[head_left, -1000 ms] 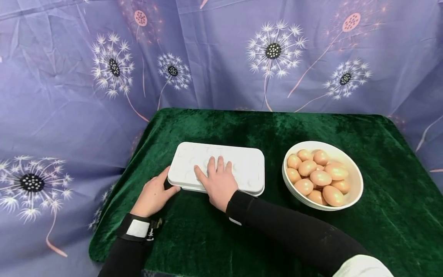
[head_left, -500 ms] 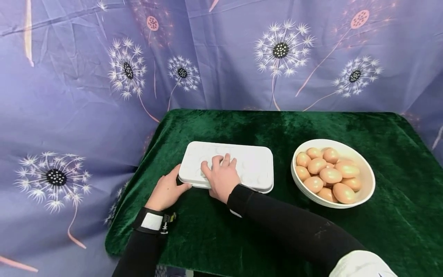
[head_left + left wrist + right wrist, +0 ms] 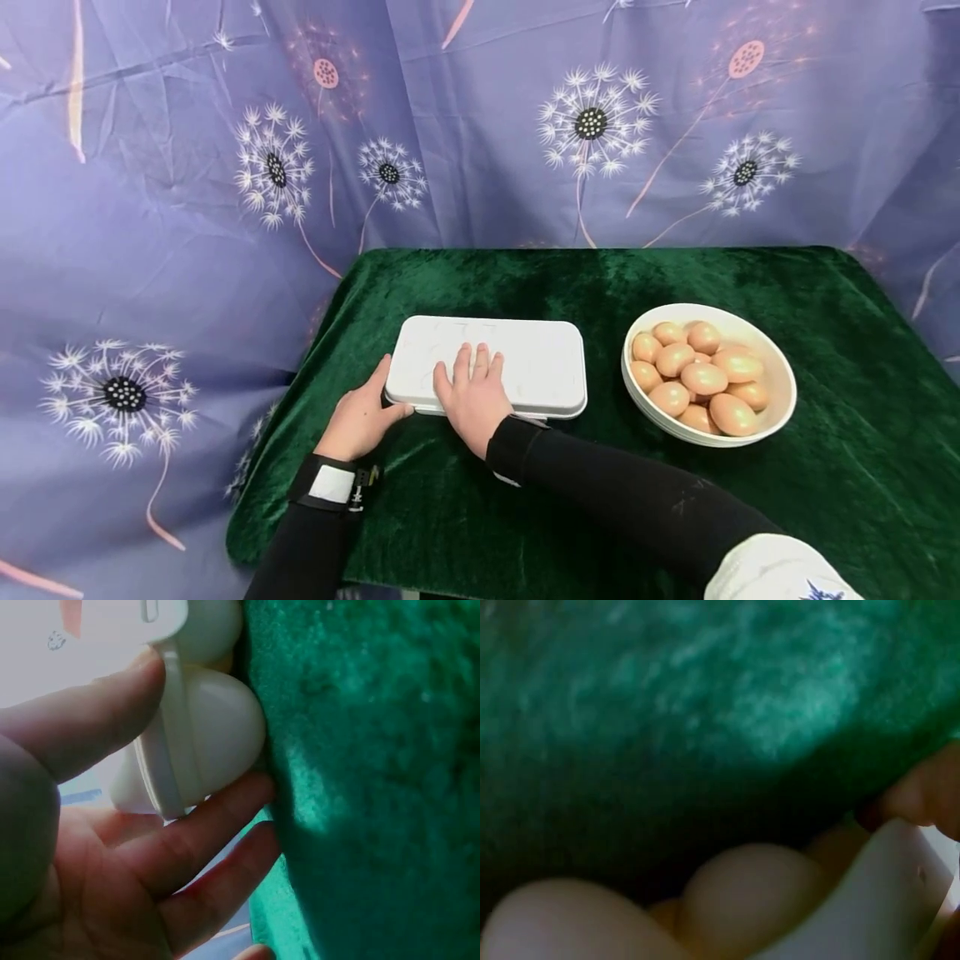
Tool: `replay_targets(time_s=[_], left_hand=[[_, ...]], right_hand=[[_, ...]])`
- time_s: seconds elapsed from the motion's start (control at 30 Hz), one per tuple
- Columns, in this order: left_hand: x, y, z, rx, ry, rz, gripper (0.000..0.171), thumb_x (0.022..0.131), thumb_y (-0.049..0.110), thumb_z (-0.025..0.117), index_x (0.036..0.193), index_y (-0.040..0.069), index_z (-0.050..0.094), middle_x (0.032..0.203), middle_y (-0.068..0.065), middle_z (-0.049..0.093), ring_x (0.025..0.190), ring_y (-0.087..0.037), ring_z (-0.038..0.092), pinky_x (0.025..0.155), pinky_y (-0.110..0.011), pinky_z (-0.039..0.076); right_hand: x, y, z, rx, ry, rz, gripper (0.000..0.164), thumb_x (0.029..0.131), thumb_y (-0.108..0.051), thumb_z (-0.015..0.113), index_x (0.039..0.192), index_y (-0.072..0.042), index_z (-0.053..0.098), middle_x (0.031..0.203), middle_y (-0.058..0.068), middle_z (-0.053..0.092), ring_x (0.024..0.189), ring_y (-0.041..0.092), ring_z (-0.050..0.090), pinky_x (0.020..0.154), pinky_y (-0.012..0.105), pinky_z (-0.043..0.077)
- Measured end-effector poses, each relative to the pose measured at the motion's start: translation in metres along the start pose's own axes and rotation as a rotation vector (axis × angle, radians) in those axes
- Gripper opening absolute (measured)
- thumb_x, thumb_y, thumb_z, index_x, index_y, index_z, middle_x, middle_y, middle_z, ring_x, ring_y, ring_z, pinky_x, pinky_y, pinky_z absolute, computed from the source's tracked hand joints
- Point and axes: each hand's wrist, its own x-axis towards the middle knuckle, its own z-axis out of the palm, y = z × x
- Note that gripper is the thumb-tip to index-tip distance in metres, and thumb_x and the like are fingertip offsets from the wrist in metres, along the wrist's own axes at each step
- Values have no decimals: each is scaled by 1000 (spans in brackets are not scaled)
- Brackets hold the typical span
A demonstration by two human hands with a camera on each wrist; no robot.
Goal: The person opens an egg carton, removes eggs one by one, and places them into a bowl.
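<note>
White carton (image 3: 540, 358) closed, left half of green worktop (image 3: 525, 283); contents hidden. White bowl (image 3: 780, 392) toward right edge, heaped with brown eggs (image 3: 703, 379), lower ones buried. Left hand (image 3: 363, 421) pinches carton's left end; right hand (image 3: 474, 400) spread flat on top. Right-wrist view dark, blurry.

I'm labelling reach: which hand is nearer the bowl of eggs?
Right: the right hand rests on the white carton, left of the bowl; the left hand is farther left, gripping the carton's end.
</note>
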Motion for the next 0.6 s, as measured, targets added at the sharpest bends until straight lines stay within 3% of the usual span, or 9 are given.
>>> replay_targets(time_s=[0.1,0.3,0.5,0.6], left_hand=[[0,4,-1,61,-3,12,90,98,37,66,161,1,14,153,-24,42,128,-44,52,103,-58,41],[2,9,-1,156,1,11,88,98,34,68,159,-5,18,142,-27,53,121,-43,59,98,-58,44],[3,7,-3,89,-9,16,82,98,34,68,159,3,23,137,-23,59,116,-41,61,91,-56,48],[3,5,-2,48,-14,26,78,98,35,68,159,9,27,134,-20,62,113,-38,63,88,-54,49]], right_hand=[[0,0,1,36,-15,7,64,101,-34,62,156,-12,36,151,33,37,136,53,40,106,64,37],[1,4,0,129,-34,-13,85,89,-42,74,156,-9,33,156,31,30,140,56,32,107,68,32],[-3,8,-4,155,-66,-50,90,89,-49,66,159,-6,27,161,26,24,142,56,26,108,70,29],[-6,12,-2,202,-62,-65,95,88,-48,70,160,-7,25,162,25,22,144,55,23,109,69,26]])
